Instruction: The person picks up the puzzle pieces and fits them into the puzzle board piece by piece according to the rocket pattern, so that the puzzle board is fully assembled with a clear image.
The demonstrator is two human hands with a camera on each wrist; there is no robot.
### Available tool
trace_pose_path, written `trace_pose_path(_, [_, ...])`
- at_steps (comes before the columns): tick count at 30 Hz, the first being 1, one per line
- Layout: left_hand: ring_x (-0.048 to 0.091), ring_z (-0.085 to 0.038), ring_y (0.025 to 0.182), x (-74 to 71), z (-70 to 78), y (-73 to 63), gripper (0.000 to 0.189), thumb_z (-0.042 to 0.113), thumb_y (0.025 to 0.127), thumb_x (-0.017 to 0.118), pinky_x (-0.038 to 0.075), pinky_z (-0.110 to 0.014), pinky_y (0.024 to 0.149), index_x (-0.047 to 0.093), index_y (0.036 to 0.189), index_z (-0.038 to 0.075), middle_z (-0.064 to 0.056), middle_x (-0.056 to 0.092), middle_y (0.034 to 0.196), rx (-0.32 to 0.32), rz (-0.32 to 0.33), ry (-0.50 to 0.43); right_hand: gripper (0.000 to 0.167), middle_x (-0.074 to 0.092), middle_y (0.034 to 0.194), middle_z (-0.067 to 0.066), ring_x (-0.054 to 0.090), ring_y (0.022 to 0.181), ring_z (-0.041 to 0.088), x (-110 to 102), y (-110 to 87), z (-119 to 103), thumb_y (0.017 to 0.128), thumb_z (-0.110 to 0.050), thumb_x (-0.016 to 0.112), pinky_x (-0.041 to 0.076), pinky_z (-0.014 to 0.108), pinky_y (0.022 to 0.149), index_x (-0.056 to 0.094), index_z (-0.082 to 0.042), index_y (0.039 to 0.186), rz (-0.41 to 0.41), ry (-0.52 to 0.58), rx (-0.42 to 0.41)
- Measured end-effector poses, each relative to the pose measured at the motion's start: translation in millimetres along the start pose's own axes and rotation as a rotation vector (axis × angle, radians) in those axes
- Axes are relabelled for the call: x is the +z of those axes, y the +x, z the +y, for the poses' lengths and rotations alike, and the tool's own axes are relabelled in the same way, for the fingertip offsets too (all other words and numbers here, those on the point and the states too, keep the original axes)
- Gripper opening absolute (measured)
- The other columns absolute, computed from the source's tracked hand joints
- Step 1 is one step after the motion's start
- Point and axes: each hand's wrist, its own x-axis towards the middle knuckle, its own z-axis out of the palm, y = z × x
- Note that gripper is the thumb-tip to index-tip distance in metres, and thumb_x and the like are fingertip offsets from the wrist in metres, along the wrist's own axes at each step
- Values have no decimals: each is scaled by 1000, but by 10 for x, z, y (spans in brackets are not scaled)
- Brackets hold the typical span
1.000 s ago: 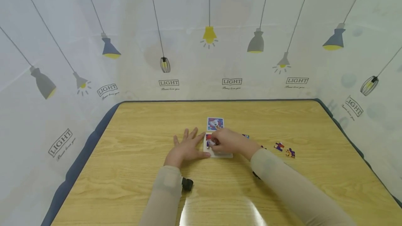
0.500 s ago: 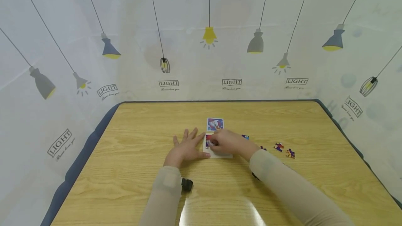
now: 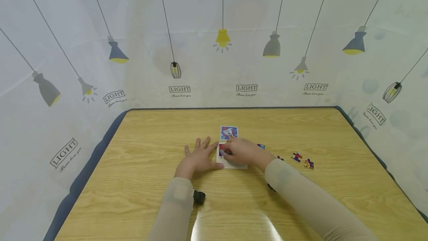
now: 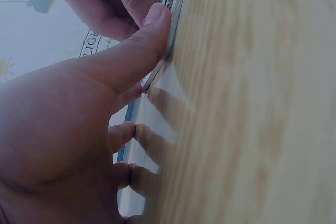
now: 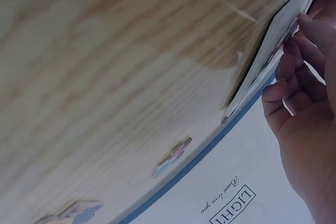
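Observation:
A white puzzle board (image 3: 236, 166) lies in the middle of the table, with colourful pieces (image 3: 221, 151) fitted at its left side. My left hand (image 3: 199, 159) rests beside it, fingers spread on the table and thumb touching the board's near left edge. Over the board, my right hand (image 3: 245, 151) has its fingers curled and pinches a puzzle piece, mostly covered by the fingertips. In the right wrist view these fingertips are down at the surface of the board (image 5: 269, 45). Just behind the board lies a square picture card (image 3: 229, 132) of a white cartoon character.
Loose puzzle pieces lie to the right: one (image 3: 296, 156), another (image 3: 309, 164) nearer, and a third (image 3: 280, 157) partly behind the right forearm. A blue piece (image 3: 261, 146) shows just past the right wrist. A printed curtain (image 3: 200, 47) stands behind the wooden table (image 3: 140, 196).
My right hand shifts only very slightly over the board, its fingers still curled at the same spot. My left hand stays in place.

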Motion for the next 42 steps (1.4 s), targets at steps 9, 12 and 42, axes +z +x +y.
trace_pose_path(9, [-8, -43, 167, 11, -2, 12, 95, 68, 93, 70, -9, -81, 125, 27, 170, 32, -7, 5, 182, 0, -5, 9, 16, 68, 91, -4, 57, 78, 10, -12, -36, -10, 107, -24, 67, 54, 29, 74, 79, -14, 109, -13, 88, 33])
trace_pose_path(12, [-8, -42, 167, 17, -1, 20, 95, 69, 93, 69, -9, -80, 125, 27, 170, 34, -5, 4, 182, -3, 0, 23, 19, 75, 100, 0, 67, 88, 14, -67, -75, 18, 108, -16, 63, 61, 35, 83, 79, -11, 116, 5, 146, 67])
trace_pose_path(42, [-7, -43, 167, 0, 1, 25, 99, 71, 90, 72, -11, -82, 123, 26, 170, 35, -7, 4, 182, -4, -8, 5, 26, 75, 112, 13, 68, 93, 18, -831, -1535, 1200, 101, -11, 72, 61, 42, 81, 73, 2, 124, 66, 157, 201])
